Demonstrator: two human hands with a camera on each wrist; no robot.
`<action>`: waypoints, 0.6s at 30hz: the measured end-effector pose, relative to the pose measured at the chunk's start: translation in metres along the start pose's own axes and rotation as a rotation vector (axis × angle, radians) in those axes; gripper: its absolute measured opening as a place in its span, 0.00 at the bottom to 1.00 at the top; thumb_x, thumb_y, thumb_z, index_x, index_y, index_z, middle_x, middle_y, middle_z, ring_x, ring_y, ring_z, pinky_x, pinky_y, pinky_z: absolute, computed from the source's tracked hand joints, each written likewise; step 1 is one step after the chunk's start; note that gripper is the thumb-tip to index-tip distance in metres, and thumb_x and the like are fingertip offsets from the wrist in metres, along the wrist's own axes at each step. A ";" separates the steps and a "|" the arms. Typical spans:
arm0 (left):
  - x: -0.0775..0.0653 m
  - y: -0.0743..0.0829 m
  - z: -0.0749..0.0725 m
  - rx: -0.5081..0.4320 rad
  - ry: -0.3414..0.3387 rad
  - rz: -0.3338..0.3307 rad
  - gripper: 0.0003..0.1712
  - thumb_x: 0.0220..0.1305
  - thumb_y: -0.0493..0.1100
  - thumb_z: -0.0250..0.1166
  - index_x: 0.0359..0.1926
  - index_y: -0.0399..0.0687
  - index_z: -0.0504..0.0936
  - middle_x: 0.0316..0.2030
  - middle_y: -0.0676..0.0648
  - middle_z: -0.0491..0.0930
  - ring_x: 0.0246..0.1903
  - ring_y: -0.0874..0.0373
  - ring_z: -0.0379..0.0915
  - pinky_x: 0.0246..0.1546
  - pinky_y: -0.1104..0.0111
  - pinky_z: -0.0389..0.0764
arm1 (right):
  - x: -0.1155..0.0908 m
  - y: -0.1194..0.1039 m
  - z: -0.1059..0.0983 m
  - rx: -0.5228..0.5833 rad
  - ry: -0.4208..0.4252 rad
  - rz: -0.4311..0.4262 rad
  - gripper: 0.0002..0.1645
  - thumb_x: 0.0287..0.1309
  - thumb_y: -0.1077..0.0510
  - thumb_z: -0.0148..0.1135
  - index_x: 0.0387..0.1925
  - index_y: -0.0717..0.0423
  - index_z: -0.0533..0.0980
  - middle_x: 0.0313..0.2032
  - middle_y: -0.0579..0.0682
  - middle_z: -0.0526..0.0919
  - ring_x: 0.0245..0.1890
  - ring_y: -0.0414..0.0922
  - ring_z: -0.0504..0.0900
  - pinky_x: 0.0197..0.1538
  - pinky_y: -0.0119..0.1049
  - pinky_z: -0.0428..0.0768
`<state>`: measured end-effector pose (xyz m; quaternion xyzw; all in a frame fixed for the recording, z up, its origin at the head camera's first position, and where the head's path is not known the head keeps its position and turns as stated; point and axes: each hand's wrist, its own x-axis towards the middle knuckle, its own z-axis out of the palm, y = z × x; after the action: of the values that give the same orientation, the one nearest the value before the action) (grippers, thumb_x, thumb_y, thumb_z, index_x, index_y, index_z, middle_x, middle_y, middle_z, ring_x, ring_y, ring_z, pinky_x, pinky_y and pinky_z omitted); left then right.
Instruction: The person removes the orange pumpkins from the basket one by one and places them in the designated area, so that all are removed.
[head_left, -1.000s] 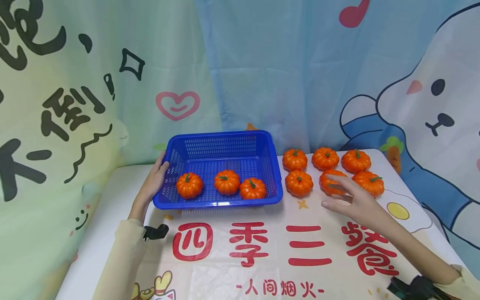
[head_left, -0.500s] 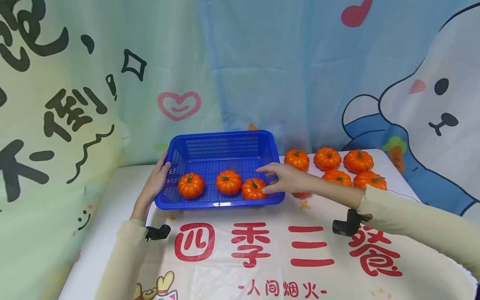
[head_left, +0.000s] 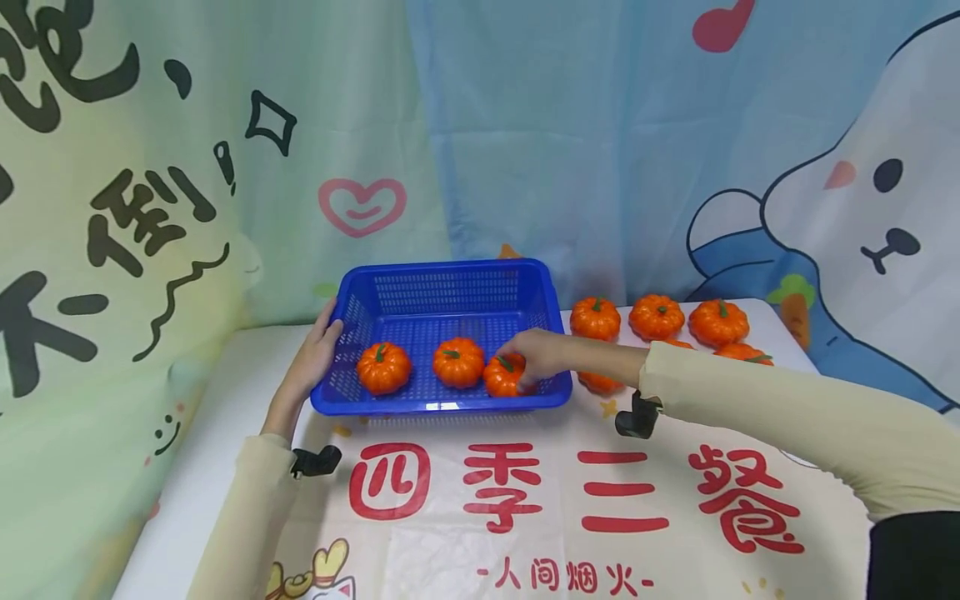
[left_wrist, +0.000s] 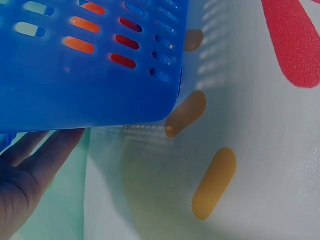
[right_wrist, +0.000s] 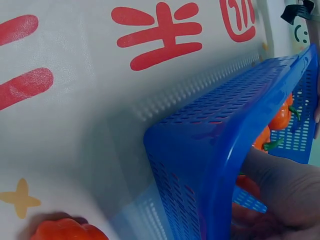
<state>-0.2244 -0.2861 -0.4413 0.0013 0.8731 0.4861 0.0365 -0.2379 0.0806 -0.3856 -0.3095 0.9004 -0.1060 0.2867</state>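
Observation:
A blue plastic basket (head_left: 420, 407) with slotted walls stands on the table, several small orange pumpkins spread along its near side. My right hand (head_left: 542, 353) reaches over the right rim and grips the rightmost pumpkin (head_left: 502, 377), fingers and thumb on either side of it. In the right wrist view, the wall hides part of the hand (right_wrist: 290, 192). To its left lie a middle pumpkin (head_left: 458, 363) and a left one (head_left: 384, 369). My left hand (head_left: 312, 360) rests against the basket's left side; in the left wrist view its fingers (left_wrist: 55, 152) lie fairly straight along the wall.
Right of the basket, several more pumpkins sit in two rows, such as one at the back (head_left: 657, 317) and one at the far right (head_left: 718, 323); my right forearm partly covers the front row. A printed cloth (head_left: 558, 467) covers the table, and a curtain (head_left: 525, 183) hangs behind.
My right hand has moved left from above the table pumpkins into the basket and taken hold of its rightmost pumpkin. The left hand stays at the basket's left side.

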 end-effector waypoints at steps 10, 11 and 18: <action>-0.001 -0.001 0.000 -0.008 -0.007 -0.011 0.34 0.78 0.53 0.34 0.78 0.53 0.36 0.77 0.41 0.39 0.76 0.38 0.36 0.74 0.42 0.39 | 0.004 -0.001 0.005 -0.062 0.017 -0.028 0.37 0.56 0.56 0.69 0.67 0.54 0.69 0.60 0.56 0.77 0.63 0.54 0.72 0.68 0.53 0.69; -0.001 -0.001 0.000 -0.011 -0.006 -0.010 0.34 0.78 0.53 0.34 0.78 0.53 0.36 0.77 0.41 0.39 0.76 0.38 0.36 0.74 0.41 0.39 | 0.005 -0.001 0.006 -0.073 0.025 -0.037 0.36 0.56 0.55 0.69 0.66 0.54 0.69 0.59 0.56 0.78 0.62 0.54 0.72 0.67 0.53 0.70; -0.001 0.001 0.000 -0.015 -0.004 -0.001 0.34 0.78 0.53 0.35 0.78 0.54 0.37 0.77 0.40 0.40 0.76 0.38 0.37 0.74 0.42 0.39 | 0.005 0.002 0.008 -0.082 0.060 -0.060 0.37 0.54 0.53 0.71 0.65 0.52 0.71 0.60 0.57 0.76 0.61 0.53 0.72 0.67 0.53 0.70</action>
<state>-0.2232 -0.2858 -0.4399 0.0014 0.8694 0.4926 0.0386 -0.2377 0.0789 -0.3954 -0.3445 0.9025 -0.0869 0.2435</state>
